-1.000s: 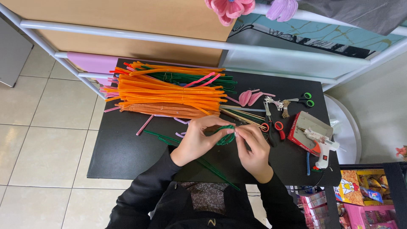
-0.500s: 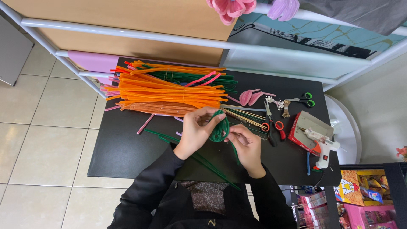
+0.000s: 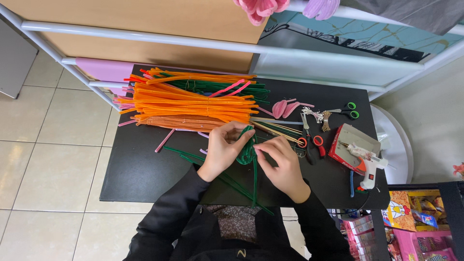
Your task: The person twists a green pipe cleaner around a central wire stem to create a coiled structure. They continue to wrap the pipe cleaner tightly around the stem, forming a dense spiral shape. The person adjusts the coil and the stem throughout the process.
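Black sleeves reach forward from the bottom of the view onto a black table [image 3: 145, 169], and both hands meet near its middle over one green pipe cleaner [image 3: 249, 151].

Its loose tail runs straight back toward the person between the two wrists, so its long axis points near to far. At the far end it is bent into a small loop, which sits between the two sets of fingertips.

The left hand [image 3: 223, 149] pinches the loop from the left, thumb and fingers curled nearly closed around it. The right hand [image 3: 282, 163] pinches the stem just below the loop from the right, forefinger and thumb pressed together on it, the other fingers loosely curled. Both hands touch the green stem; neither is clearly nearer.

More green stems [image 3: 193, 157] lie slanted on the table under the left wrist.

Just right of the right hand lie red scissors [image 3: 313, 142], then a white glue gun [image 3: 368, 166] resting on a red box [image 3: 345, 147].

Farther back, beyond the fingertips, a thick orange bundle [image 3: 188, 104] of pipe cleaners lies crosswise, with green scissors [image 3: 349, 110] to its right and pink petals [image 3: 285, 107] between.
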